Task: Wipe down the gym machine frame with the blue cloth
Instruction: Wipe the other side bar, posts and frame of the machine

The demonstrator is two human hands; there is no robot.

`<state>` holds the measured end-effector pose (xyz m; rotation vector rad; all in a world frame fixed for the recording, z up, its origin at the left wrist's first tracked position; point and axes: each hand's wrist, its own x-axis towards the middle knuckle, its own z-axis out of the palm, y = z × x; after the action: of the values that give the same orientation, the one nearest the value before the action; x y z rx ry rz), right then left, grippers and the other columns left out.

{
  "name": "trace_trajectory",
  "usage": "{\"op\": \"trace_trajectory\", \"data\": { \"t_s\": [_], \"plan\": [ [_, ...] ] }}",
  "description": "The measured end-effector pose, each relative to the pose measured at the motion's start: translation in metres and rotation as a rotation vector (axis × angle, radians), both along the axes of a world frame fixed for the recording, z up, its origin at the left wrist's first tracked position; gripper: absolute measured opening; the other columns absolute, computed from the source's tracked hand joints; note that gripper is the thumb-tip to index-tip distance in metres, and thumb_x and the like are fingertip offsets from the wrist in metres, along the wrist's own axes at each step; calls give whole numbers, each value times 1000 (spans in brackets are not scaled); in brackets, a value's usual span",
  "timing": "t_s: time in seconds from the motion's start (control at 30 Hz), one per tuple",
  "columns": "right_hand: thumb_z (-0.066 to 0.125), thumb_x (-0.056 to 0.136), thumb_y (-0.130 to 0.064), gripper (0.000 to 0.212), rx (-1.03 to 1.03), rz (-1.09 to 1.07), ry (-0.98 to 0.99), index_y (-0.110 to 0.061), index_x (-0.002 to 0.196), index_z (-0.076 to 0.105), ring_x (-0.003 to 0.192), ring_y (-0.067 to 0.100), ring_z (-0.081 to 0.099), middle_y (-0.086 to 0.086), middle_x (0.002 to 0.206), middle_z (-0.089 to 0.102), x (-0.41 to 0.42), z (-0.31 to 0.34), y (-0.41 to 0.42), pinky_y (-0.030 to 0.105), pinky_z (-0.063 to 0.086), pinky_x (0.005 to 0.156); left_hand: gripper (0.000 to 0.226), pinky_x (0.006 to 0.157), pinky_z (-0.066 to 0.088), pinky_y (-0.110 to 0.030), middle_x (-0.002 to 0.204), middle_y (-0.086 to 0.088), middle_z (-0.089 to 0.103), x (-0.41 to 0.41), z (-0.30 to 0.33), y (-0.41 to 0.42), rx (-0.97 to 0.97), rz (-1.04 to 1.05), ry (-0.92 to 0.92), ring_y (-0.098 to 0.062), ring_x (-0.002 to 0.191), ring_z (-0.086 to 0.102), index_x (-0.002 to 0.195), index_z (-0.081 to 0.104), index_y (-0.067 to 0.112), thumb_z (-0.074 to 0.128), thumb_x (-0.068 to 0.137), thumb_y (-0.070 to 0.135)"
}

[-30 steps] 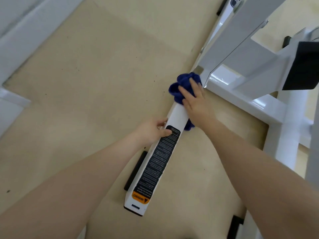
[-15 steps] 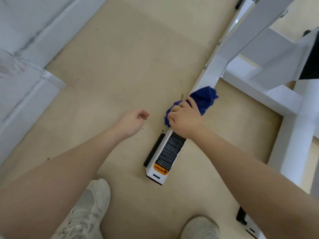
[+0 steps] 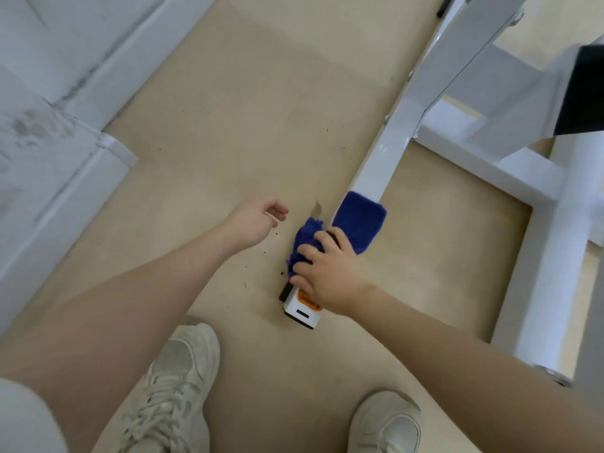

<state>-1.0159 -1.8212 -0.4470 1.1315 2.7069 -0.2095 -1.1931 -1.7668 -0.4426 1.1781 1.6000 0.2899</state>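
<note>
While left hand (image 3: 253,223) loosely curled, empty: right hand (image 3: 330,273) gripping blue cloth (image 3: 358,223) around frame (image 3: 382,161).

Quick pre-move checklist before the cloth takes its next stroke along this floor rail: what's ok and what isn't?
1. Cloth in hand: ok. The right hand grips the blue cloth.
2. Cloth on the frame: ok. It drapes over the white floor rail.
3. Rail end reached: ok. The hand sits by the rail's end cap.
4. Left hand clear of the rail: ok. It hangs off to the side, holding nothing.
5. Feet clear: ok. Both shoes stand short of the rail.
6. Rail clean: cannot tell. Dark specks lie on the floor beside it.
</note>
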Motion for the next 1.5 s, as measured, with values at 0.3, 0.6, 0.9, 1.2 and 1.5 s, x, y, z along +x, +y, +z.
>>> {"op": "trace_trajectory", "data": {
  "t_s": [0.3, 0.6, 0.9, 1.2, 1.5],
  "plan": [
    [40, 88, -38, 41, 23, -495, 366, -29, 120, 64, 122, 33, 43, 8, 136, 52, 32, -26, 9, 49, 41, 89, 38, 81, 41, -24, 114, -5, 56, 28, 1, -3, -43, -2, -94, -14, 96, 50, 127, 49, 10, 33, 94, 0],
    [39, 98, -7, 62, -509, -1413, 1056, -19, 150, 8, 132, 22, 35, 5, 150, 28, -5, -8, -11, 24, 26, 109, 37, 70, 49, -14, 111, -4, 58, 61, 13, -12, -267, -78, -320, -14, 84, 58, 138, 41, 21, 34, 102, 21],
    [38, 99, -16, 56, -724, -1496, 1115, -26, 148, 14, 110, 21, 54, 2, 129, 51, 1, -10, -10, 42, 43, 100, 59, 52, 49, -9, 87, 3, 60, 67, 13, 4, -220, -223, -231, -4, 65, 60, 148, 11, 38, 41, 100, 22],
    [39, 99, -26, 56, -529, -1471, 1030, -24, 149, 14, 122, 26, 47, 3, 139, 44, 35, -26, 89, 42, 38, 104, 33, 90, 36, -19, 129, -7, 53, 78, 5, 40, 88, -257, 35, -19, 113, 54, 125, 58, 9, 54, 94, 20],
    [48, 95, -12, 66, -337, -1330, 1005, -13, 150, 11, 129, 25, 39, 8, 147, 34, 70, -26, 165, 26, 33, 98, 49, 97, 39, -21, 131, -4, 56, 106, -6, 63, 55, -38, -185, -12, 116, 54, 136, 47, 11, 58, 88, 4]
  ]
}}
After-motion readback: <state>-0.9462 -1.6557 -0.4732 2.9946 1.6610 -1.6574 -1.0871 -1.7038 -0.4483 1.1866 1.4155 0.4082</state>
